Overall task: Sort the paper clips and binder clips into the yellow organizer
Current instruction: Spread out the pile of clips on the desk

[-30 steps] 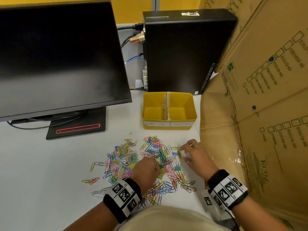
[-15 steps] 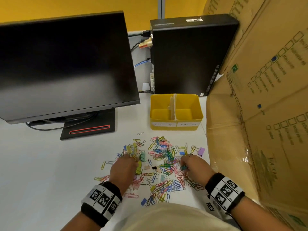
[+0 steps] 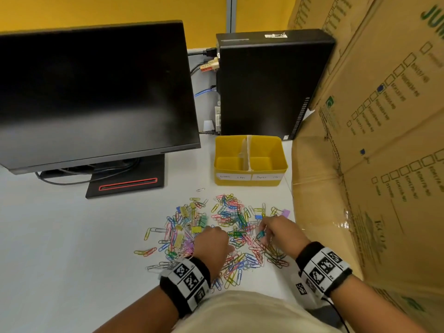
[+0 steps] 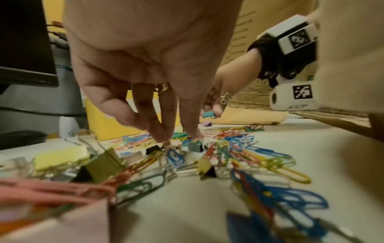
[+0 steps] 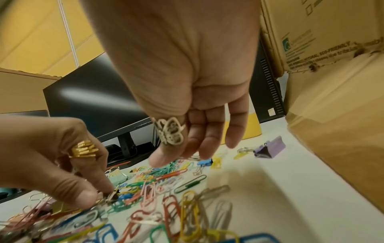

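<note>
A heap of coloured paper clips and binder clips (image 3: 223,227) lies on the white table in front of the yellow organizer (image 3: 249,180), whose two labelled compartments look empty. My left hand (image 3: 215,233) reaches down into the middle of the heap, and its thumb and forefinger pinch a small dark binder clip (image 5: 112,196). To the right, my right hand (image 3: 263,233) pinches a teal binder clip (image 4: 208,114) just above the heap. In the right wrist view that clip is hidden behind the fingers (image 5: 193,144).
A black monitor (image 3: 96,92) on its stand fills the back left, and a black computer case (image 3: 269,85) stands behind the organizer. Tall cardboard boxes (image 3: 372,164) wall off the right side. A purple binder clip (image 3: 285,213) lies beside the box. White table (image 3: 60,236) stretches to the left.
My left hand has shifted right, from the left part of the heap to its middle. My right hand stays at the right of the heap, now with the teal clip at its fingertips.
</note>
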A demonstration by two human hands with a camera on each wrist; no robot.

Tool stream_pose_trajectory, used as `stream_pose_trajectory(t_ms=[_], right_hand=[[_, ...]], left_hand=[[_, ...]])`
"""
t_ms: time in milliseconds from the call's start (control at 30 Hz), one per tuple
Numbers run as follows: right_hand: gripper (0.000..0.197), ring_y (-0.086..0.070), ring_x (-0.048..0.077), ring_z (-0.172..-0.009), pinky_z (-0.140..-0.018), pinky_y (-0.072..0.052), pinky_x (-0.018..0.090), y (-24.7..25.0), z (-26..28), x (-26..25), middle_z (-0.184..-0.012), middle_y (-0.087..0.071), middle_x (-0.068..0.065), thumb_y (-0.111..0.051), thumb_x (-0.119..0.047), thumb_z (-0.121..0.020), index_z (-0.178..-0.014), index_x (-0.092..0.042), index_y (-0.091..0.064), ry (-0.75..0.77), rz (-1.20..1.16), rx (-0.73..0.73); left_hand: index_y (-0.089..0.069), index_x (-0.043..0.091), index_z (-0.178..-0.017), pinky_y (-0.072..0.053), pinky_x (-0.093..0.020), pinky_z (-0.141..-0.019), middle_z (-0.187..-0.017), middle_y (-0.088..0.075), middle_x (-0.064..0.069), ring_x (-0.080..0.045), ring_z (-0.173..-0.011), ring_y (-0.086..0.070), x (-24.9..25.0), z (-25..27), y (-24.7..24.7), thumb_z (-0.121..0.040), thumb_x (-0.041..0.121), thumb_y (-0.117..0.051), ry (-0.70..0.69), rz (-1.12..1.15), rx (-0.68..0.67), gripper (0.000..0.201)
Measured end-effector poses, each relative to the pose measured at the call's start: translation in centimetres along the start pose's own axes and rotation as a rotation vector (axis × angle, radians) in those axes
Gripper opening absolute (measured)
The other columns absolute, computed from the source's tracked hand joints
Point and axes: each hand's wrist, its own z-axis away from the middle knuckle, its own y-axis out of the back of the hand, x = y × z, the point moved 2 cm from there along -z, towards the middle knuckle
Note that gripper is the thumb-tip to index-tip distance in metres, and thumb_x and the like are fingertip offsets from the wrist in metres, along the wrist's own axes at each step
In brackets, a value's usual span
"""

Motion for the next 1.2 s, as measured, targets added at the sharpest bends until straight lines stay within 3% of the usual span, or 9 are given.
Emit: stream_pose_trajectory(t_ms=[67,267,433,600,667,767,900,1000,1200], right_hand=[[0.027,-0.061,0.017,-0.078,-0.053,-0.035,0.019,0.5,0.0,0.4,-0.092,-0.068,0.002,-0.050,0.004,-0.082,-0.099,-0.017,-0.055,-0.014,0.067,0.067],[0.025,-0.057,0.028,-0.100,-0.078,-0.050,0.036,1.2,-0.5,1.0,-0.111,-0.058,0.012,-0.050,-0.006,-0.086,-0.111,-0.011,-0.052,-0.107,0.206,0.107],[0.034,-0.049,0.028,-0.114,-0.092,-0.045,0.036,-0.5,-0.8,-2.7,-0.126,-0.050,0.010,-0.045,-0.007,-0.090,-0.122,-0.016,-0.053,0.185,0.047,0.034],[0.044,-0.035,0.031,-0.127,-0.100,-0.041,0.043,-2.7,-0.6,-3.6,-0.150,-0.031,0.006,-0.038,-0.008,-0.093,-0.136,-0.021,-0.038,0.248,0.172,-0.108],[0.042,-0.033,0.030,-0.128,-0.102,-0.039,0.042,-3.0,0.2,-3.1,-0.149,-0.033,0.005,-0.036,-0.012,-0.095,-0.135,-0.022,-0.039,0.259,0.162,-0.117],[0.041,-0.031,0.028,-0.132,-0.104,-0.038,0.044,-3.6,2.0,-2.0,-0.148,-0.035,0.002,-0.037,-0.014,-0.094,-0.134,-0.024,-0.041,0.286,0.152,-0.148],[0.039,-0.039,0.031,-0.128,-0.099,-0.043,0.048,-3.9,3.2,-1.5,-0.141,-0.046,0.006,-0.042,-0.016,-0.090,-0.127,-0.024,-0.050,0.344,0.086,-0.049],[0.031,-0.056,0.029,-0.108,-0.089,-0.049,0.044,-4.5,3.1,-2.9,-0.115,-0.063,0.007,-0.041,-0.025,-0.086,-0.109,-0.023,-0.061,0.445,0.083,0.035],[0.018,-0.056,0.027,-0.087,-0.081,-0.044,0.038,-5.0,0.9,-7.8,-0.086,-0.067,0.009,-0.051,-0.018,-0.086,-0.083,-0.011,-0.067,0.425,0.137,-0.030]], left_hand=[[-0.062,0.002,-0.098,-0.052,-0.039,-0.087,-0.107,-0.063,-0.011,-0.025,-0.104,-0.056,-0.3,-0.2,-0.1,-0.091,0.039,-0.052,0.003,0.004,-0.015,0.039],[-0.060,0.003,-0.101,-0.052,-0.036,-0.086,-0.109,-0.062,-0.011,-0.025,-0.104,-0.056,-2.1,-0.5,-0.7,-0.093,0.027,-0.049,0.072,0.056,0.040,0.028],[-0.062,0.006,-0.099,-0.054,-0.034,-0.081,-0.103,-0.063,-0.009,-0.023,-0.097,-0.059,-4.8,-0.9,-0.6,-0.093,0.026,-0.051,0.116,0.042,0.109,0.025],[-0.065,0.009,-0.090,-0.056,-0.034,-0.071,-0.095,-0.062,-0.006,-0.020,-0.087,-0.057,-7.4,-0.7,0.0,-0.090,0.011,-0.052,0.058,0.002,0.209,0.013],[-0.067,0.008,-0.097,-0.056,-0.038,-0.071,-0.098,-0.060,-0.007,-0.022,-0.090,-0.059,-7.6,0.6,0.1,-0.091,0.015,-0.051,-0.056,0.111,0.216,0.018],[-0.068,0.017,-0.102,-0.049,-0.025,-0.074,-0.103,-0.062,-0.002,-0.019,-0.096,-0.060,-7.1,3.7,-0.8,-0.091,0.027,-0.051,-0.196,0.219,0.079,0.023],[-0.069,0.023,-0.102,-0.044,-0.024,-0.081,-0.114,-0.065,0.003,-0.014,-0.108,-0.057,-6.4,5.6,-2.7,-0.086,0.041,-0.056,-0.149,0.278,0.023,0.028],[-0.066,0.025,-0.108,-0.044,-0.025,-0.086,-0.123,-0.060,0.005,-0.014,-0.114,-0.052,-6.2,5.4,-3.5,-0.083,0.047,-0.057,-0.112,0.231,0.044,0.035],[-0.073,0.021,-0.090,-0.040,-0.022,-0.064,-0.104,-0.066,0.003,-0.017,-0.101,-0.057,-7.0,5.5,-4.0,-0.082,0.039,-0.061,-0.089,0.239,0.103,0.023]])
